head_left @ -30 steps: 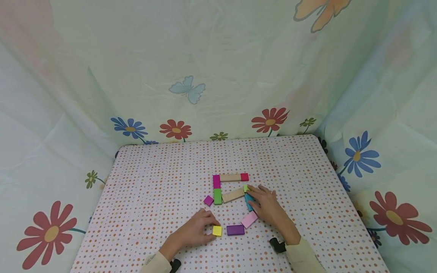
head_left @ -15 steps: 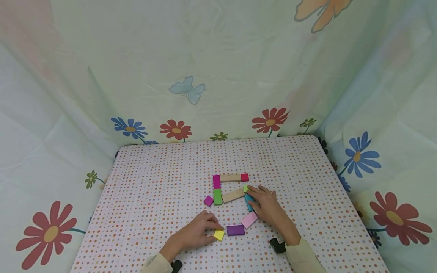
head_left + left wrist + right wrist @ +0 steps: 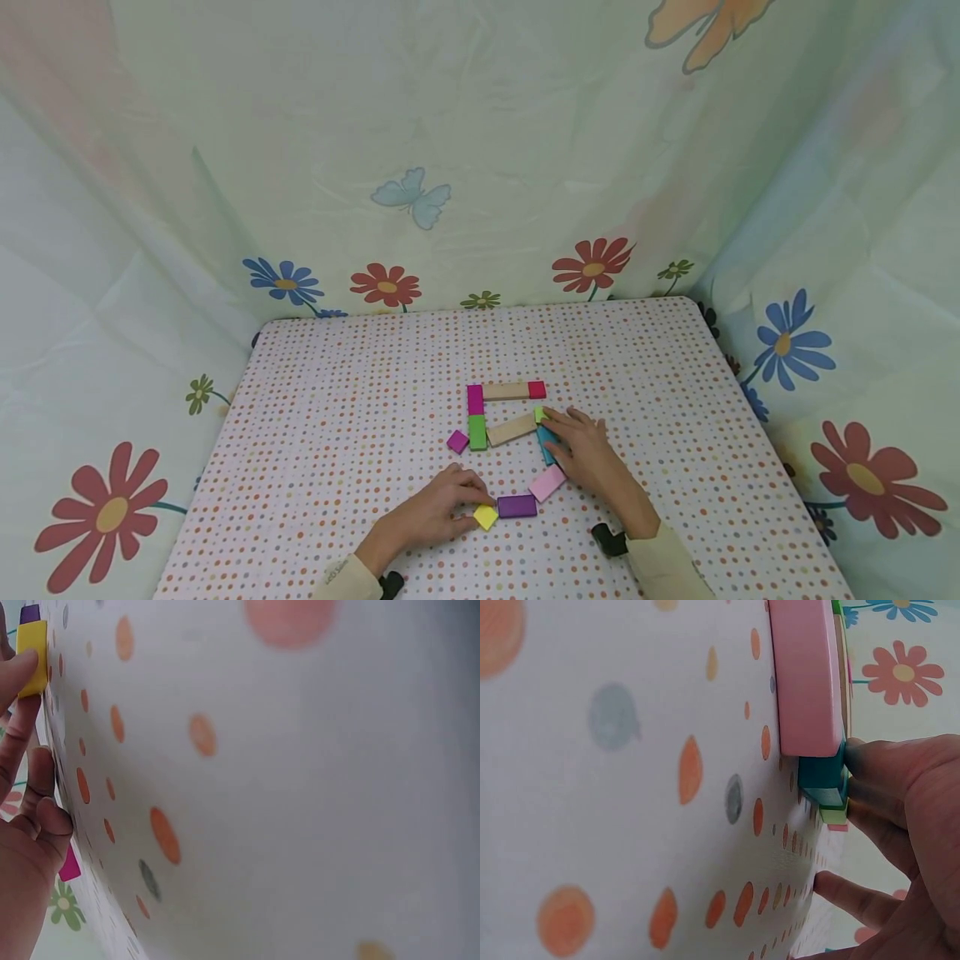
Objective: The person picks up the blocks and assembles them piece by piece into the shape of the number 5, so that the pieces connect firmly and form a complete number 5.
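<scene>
Near the front of the table, my left hand [image 3: 433, 510] pinches a yellow block [image 3: 486, 517] between thumb and fingers. The block is turned at an angle, its corner close to the left end of a purple block [image 3: 517, 506]; in the left wrist view the thumb lies on the yellow block [image 3: 31, 660]. My right hand [image 3: 588, 450] rests with loosely extended fingers on a teal block [image 3: 546, 444] and a lime block [image 3: 540, 414], partly covering both. A pink block [image 3: 547, 483] lies between the teal and purple ones, in front of the thumb in the right wrist view.
Behind lie two natural wood planks, one slanted plank [image 3: 512, 430] and one rear plank [image 3: 506, 391] ending at a red block [image 3: 537, 389]. A magenta block [image 3: 476, 399] and a green block [image 3: 477, 432] form the left side. A small magenta block [image 3: 457, 442] sits apart on the dotted table [image 3: 337, 400].
My left hand has moved slightly right with the yellow block, turning it from square-on to a diagonal and bringing it close to the purple block. My right hand has stayed in place.
</scene>
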{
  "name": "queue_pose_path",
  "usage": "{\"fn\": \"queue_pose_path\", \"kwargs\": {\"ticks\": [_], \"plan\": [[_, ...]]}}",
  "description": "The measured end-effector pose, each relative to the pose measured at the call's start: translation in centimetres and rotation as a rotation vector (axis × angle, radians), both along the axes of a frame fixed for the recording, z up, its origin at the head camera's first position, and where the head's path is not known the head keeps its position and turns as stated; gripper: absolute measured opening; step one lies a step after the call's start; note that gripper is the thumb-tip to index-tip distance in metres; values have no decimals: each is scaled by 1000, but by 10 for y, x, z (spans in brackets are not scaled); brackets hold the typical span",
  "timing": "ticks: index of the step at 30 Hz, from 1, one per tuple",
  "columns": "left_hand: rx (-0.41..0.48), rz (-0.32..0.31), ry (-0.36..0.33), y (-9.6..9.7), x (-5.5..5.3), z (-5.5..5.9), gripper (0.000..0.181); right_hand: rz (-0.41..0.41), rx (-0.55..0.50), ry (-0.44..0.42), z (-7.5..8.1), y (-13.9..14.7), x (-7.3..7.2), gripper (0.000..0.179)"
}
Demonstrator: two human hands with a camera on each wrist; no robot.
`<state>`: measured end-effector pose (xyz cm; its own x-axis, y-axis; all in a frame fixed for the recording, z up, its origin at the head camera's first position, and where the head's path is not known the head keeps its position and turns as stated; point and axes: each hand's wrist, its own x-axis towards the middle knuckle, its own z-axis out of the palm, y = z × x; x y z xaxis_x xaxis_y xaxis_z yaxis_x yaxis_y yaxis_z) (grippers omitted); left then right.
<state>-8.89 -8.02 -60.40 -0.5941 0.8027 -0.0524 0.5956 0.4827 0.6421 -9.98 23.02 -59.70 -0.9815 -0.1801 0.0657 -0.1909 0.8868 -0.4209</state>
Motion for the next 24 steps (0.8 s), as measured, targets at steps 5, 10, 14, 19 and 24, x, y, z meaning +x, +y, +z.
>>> {"fn": "queue_pose_path", "kwargs": {"ticks": [5, 10, 14, 19, 24], "plan": [[6, 5, -15, 0, 0, -1, 33, 1, -11, 8, 0, 0, 0, 44], [5, 5, -21, -1, 0, -3, 33, 2, -7, 8, 1, -1, 0, 44], [6, 5, -21, -1, 0, -4, 33, 1, 2, 2, 1, -2, 0, 44], [9, 5, -16, 0, 0, -4, 34, -1, 11, 2, 2, -2, 0, 44], [14, -3, -11, -1, 0, -4, 32, 1, 14, 2, 2, -1, 0, 44]]}}
